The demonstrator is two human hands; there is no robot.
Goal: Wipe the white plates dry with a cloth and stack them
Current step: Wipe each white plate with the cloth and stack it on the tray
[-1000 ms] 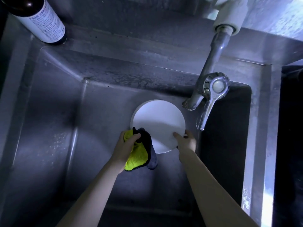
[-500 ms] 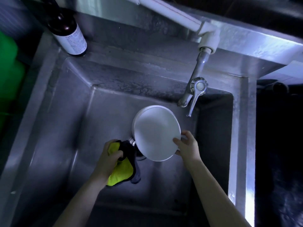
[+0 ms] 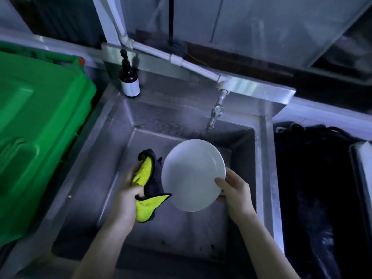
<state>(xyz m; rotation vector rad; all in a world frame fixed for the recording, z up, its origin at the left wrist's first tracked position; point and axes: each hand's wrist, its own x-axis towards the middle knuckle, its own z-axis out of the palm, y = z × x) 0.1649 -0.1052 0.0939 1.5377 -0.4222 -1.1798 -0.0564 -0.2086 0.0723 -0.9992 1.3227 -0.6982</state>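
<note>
A white plate (image 3: 191,174) hangs tilted over the steel sink (image 3: 263,178), its inner face toward me. My right hand (image 3: 235,190) grips its lower right rim, thumb on the face. My left hand (image 3: 128,196) holds a yellow and dark grey cloth (image 3: 148,184) bunched in the fingers, just left of the plate. The cloth's edge touches or passes behind the plate's left rim. No other plate shows.
A tap (image 3: 215,113) juts over the sink's back wall, fed by a white pipe (image 3: 181,61). A brown pump bottle (image 3: 129,81) stands at the back left corner. A green bin (image 3: 38,127) fills the left. A black bag (image 3: 314,188) lies right of the sink.
The view has pulled back and up, showing the bin and wall. The plate has turned so that its inner face shows. Cloth and left hand sit beside the plate's left rim.
</note>
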